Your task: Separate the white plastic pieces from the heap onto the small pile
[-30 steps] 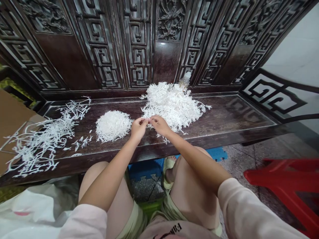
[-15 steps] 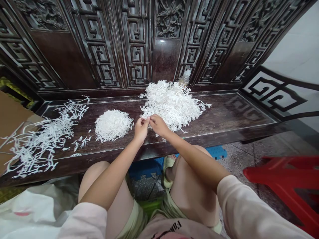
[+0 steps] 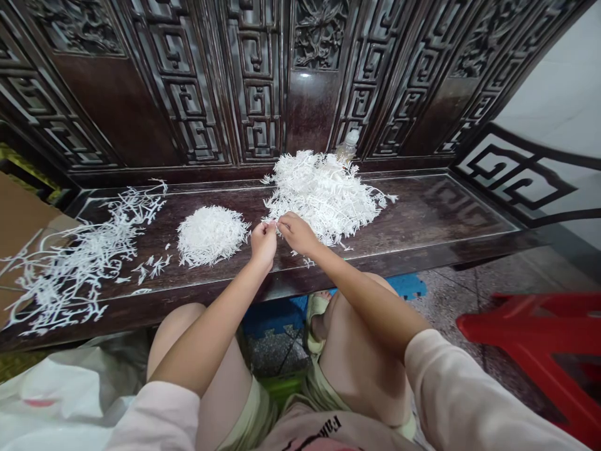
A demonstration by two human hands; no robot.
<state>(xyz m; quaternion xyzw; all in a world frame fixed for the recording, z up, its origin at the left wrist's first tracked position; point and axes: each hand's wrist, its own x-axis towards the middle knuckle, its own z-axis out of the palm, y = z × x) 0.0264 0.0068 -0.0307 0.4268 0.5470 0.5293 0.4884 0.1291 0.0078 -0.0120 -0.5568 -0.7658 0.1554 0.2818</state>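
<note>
My left hand [image 3: 263, 241] and my right hand [image 3: 295, 232] meet fingertip to fingertip over the front of the dark wooden bench. Both are pinched closed on a small white branched plastic piece [image 3: 276, 224], mostly hidden by the fingers. Just behind my right hand rises a large heap of white branched plastic pieces [image 3: 323, 191]. Left of my left hand lies a smaller rounded pile of short white pieces [image 3: 212, 235]. Farther left, long white branched strips [image 3: 89, 263] are spread in a tangle, with a few loose bits [image 3: 153, 268] beside them.
A small clear bottle [image 3: 348, 145] stands behind the large heap, against the carved wooden backrest [image 3: 312, 113]. A cardboard box [image 3: 23, 219] is at the far left. White plastic bags [image 3: 61, 394] lie lower left. A red stool [image 3: 539, 338] stands at right on the floor.
My fingertips have shifted slightly left and parted a little, with a bit of white showing between them. The piles look the same.
</note>
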